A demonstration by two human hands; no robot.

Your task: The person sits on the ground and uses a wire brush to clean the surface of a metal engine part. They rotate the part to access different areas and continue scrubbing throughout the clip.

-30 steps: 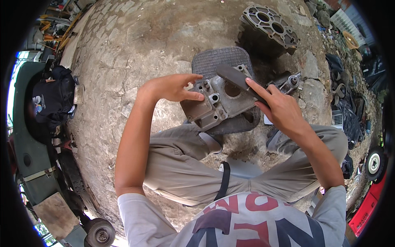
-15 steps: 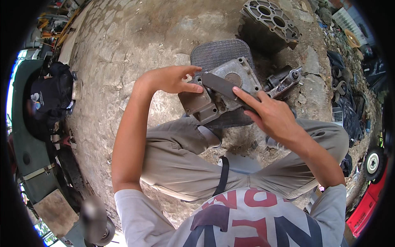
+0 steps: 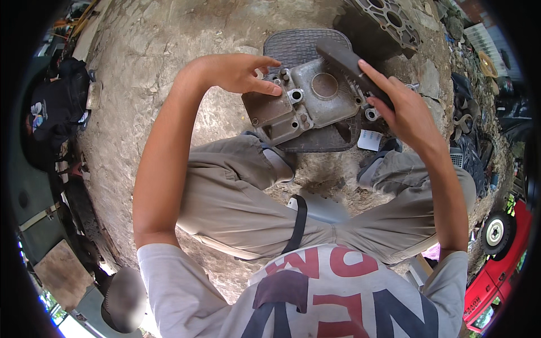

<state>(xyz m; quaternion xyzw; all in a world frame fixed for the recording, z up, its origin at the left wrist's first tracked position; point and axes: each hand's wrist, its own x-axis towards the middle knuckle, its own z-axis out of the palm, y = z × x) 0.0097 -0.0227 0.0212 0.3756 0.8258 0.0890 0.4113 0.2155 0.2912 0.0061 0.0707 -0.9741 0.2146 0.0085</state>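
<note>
A grey metal housing (image 3: 326, 104) with bolt holes and a round boss lies in front of me on a dark woven-pattern plastic seat (image 3: 304, 42). My left hand (image 3: 239, 73) is at the housing's left side, thumb resting on its flat brownish box-shaped part (image 3: 269, 112), with the other fingers stretched out and apart from the thumb. In my right hand (image 3: 403, 107) is a dark, long-backed wire brush (image 3: 346, 63), index finger laid along its back. The brush is tilted over the housing's right side, its bristles partly showing beneath; whether they touch the metal I cannot tell.
A larger metal casting with round openings (image 3: 389, 22) stands beyond, at the far right. Near my right foot lies a small white paper (image 3: 369, 140). Dark bags and rubble (image 3: 470, 118) line the right side. A red vehicle (image 3: 501, 265) is at lower right, a green one (image 3: 34, 186) at left.
The wire brush has moved right and away from me, from across the housing's middle to its right side. The white paper now shows. My view has shifted, while my left hand stays at the housing.
</note>
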